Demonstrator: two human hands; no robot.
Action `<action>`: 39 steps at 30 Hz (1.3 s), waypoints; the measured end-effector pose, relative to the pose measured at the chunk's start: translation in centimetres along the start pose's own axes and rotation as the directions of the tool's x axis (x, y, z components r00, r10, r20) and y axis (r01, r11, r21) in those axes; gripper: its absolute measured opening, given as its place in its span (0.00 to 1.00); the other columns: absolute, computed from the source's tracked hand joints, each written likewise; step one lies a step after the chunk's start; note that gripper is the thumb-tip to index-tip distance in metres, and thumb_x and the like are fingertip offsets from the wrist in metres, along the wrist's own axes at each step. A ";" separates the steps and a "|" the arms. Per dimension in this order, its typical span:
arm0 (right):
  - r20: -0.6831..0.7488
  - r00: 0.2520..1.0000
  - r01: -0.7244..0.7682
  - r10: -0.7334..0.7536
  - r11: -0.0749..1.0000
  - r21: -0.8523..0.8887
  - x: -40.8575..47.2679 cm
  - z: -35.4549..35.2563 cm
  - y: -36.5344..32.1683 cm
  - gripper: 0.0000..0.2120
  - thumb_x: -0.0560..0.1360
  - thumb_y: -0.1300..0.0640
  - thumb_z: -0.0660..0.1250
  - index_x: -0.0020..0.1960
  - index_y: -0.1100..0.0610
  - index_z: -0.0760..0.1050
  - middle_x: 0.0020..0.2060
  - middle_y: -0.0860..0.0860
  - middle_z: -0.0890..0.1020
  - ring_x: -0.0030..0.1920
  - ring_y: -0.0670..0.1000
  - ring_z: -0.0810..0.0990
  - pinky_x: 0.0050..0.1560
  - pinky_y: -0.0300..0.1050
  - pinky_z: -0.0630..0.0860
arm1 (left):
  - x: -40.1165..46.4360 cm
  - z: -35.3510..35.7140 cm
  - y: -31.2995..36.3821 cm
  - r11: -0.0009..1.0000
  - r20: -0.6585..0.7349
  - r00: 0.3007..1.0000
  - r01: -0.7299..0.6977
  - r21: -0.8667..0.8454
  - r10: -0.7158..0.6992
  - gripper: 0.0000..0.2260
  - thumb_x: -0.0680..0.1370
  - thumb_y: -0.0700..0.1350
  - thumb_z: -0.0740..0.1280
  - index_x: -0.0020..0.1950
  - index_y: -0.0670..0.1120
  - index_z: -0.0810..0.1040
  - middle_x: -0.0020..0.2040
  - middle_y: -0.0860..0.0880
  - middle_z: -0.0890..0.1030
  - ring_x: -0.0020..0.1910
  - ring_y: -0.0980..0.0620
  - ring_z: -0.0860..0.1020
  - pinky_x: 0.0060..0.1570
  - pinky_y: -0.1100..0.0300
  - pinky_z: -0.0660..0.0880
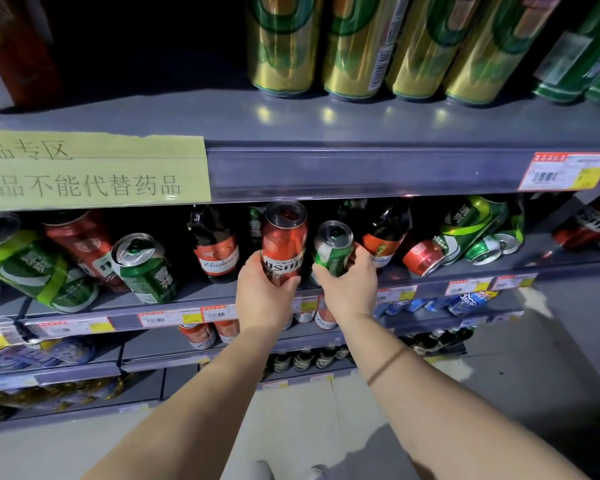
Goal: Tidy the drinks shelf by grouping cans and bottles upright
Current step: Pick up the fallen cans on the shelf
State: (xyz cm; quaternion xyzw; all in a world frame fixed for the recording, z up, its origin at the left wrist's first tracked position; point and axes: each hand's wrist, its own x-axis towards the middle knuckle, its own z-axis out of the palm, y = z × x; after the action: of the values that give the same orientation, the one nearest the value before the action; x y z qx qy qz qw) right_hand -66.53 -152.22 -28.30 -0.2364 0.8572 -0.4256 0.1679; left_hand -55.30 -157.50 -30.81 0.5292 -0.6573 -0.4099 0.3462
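The tall can (284, 242) is red-orange with a dark band carrying white letters. The small can (333, 251) is green and white with a silver top. The bottle (217, 247) is dark with a red and white label. The upper cans (354, 46) are gold with green rings. The shelf (361, 133) is grey; its paper sign (90, 171) is pale yellow-green, with grey characters, perhaps faded.

A pale yellow paper sign (90, 169) with printed Chinese characters is taped along the shelf edge at left. A red-and-white price tag (565, 171) sits at right. Light floor tiles (291, 427) fill the bottom.
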 end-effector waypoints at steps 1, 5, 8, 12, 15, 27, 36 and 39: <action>0.011 1.000 -0.007 0.007 1.000 0.002 0.0 0.0 0.1 0.33 0.70 0.51 0.75 0.70 0.56 0.66 0.66 0.52 0.72 0.66 0.53 0.70 0.60 0.44 0.68 | -0.1 0.1 0.0 1.000 -0.016 1.000 -0.001 -0.009 0.001 0.19 0.70 0.43 0.77 0.57 0.50 0.76 0.50 0.53 0.80 0.49 0.54 0.79 0.49 0.59 0.75; 0.084 0.996 -0.009 0.005 0.999 0.045 0.0 -0.1 0.8 0.30 0.66 0.50 0.76 0.64 0.55 0.72 0.59 0.52 0.77 0.60 0.53 0.76 0.59 0.49 0.75 | -0.5 0.7 0.6 0.999 -0.084 0.996 0.032 -0.040 -0.035 0.17 0.71 0.43 0.77 0.55 0.51 0.74 0.48 0.54 0.79 0.46 0.55 0.78 0.48 0.58 0.74; 0.162 0.987 -0.020 0.011 0.998 0.053 0.2 -1.8 2.5 0.30 0.70 0.52 0.75 0.69 0.55 0.70 0.61 0.51 0.78 0.63 0.51 0.76 0.62 0.45 0.73 | -0.6 1.1 0.2 0.999 -0.121 0.992 0.037 -0.038 -0.041 0.18 0.70 0.44 0.78 0.55 0.48 0.75 0.49 0.50 0.81 0.48 0.52 0.79 0.51 0.55 0.77; 0.056 0.997 -0.050 0.046 0.996 0.074 1.7 -5.5 5.5 0.20 0.72 0.56 0.73 0.63 0.55 0.75 0.57 0.51 0.81 0.55 0.50 0.79 0.52 0.39 0.71 | -1.2 1.9 0.7 1.000 -0.236 0.971 0.020 -0.007 -0.021 0.21 0.68 0.47 0.79 0.55 0.43 0.76 0.49 0.46 0.80 0.48 0.49 0.79 0.50 0.54 0.77; -0.050 0.996 -0.074 0.078 0.994 0.083 3.6 -8.6 7.8 0.16 0.72 0.56 0.73 0.58 0.54 0.77 0.51 0.50 0.81 0.50 0.51 0.80 0.49 0.39 0.69 | -2.4 3.6 2.4 0.998 -0.356 0.933 0.027 -0.063 -0.048 0.17 0.65 0.46 0.80 0.47 0.44 0.77 0.43 0.48 0.81 0.41 0.50 0.80 0.43 0.55 0.79; 0.058 0.998 0.010 0.014 0.923 -0.386 10.7 -13.3 10.6 0.32 0.63 0.28 0.67 0.56 0.50 0.76 0.55 0.53 0.78 0.59 0.58 0.73 0.57 0.52 0.67 | -9.1 15.9 7.6 0.989 -0.246 0.968 0.086 0.118 -0.055 0.23 0.75 0.45 0.73 0.68 0.42 0.73 0.62 0.45 0.75 0.63 0.46 0.73 0.65 0.51 0.70; 0.077 0.995 0.058 -0.064 0.995 0.075 9.8 -16.8 10.5 0.22 0.65 0.45 0.75 0.52 0.52 0.70 0.46 0.48 0.78 0.49 0.52 0.77 0.44 0.43 0.69 | -7.4 19.8 10.0 0.942 0.065 0.976 -0.216 0.257 0.206 0.31 0.74 0.38 0.72 0.75 0.45 0.66 0.74 0.47 0.69 0.74 0.50 0.64 0.68 0.68 0.57; 0.042 0.979 0.186 -0.200 0.957 0.223 9.3 -18.5 9.3 0.23 0.65 0.50 0.76 0.54 0.49 0.69 0.50 0.46 0.78 0.50 0.47 0.77 0.49 0.43 0.75 | -7.1 21.1 11.1 0.972 0.048 0.984 -0.175 0.157 0.170 0.35 0.73 0.39 0.72 0.78 0.44 0.61 0.75 0.48 0.67 0.74 0.50 0.63 0.66 0.69 0.57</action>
State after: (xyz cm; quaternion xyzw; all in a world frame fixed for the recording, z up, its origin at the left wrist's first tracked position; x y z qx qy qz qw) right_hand -85.75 -140.42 -25.87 -0.3127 0.7724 -0.5234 0.1778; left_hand -77.23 -145.79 -29.86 0.4890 -0.7375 -0.3330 0.3257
